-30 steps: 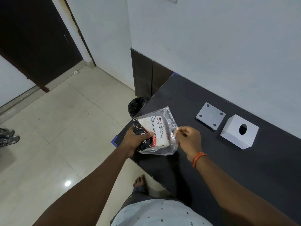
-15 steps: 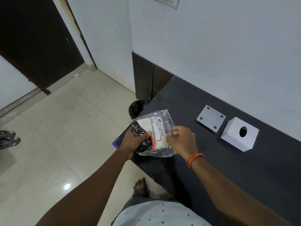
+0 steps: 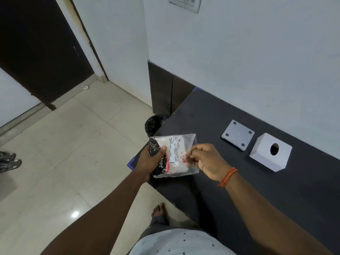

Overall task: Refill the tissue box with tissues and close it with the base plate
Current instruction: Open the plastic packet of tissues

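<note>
A clear plastic tissue pack [image 3: 176, 150] with white tissues and a black-and-red printed end is held above the near left corner of the dark table [image 3: 276, 190]. My left hand [image 3: 150, 161] grips its left, printed end. My right hand [image 3: 207, 161] pinches the plastic film on its right side. To the right, the white tissue box [image 3: 265, 155] with a round hole in its top stands on the table. The grey square base plate [image 3: 238, 134], with a dark pad at each corner, lies just left of the box.
A black bin [image 3: 154, 123] stands on the tiled floor by the table's left edge. White walls run behind the table, with a dark door [image 3: 36, 48] at the far left. Sandals [image 3: 9, 161] lie at the left edge. My bare foot [image 3: 160, 212] is below the table edge.
My right hand went from the pack's right edge onto its front and now pinches the film there. The pack has tilted slightly. My left hand keeps its grip.
</note>
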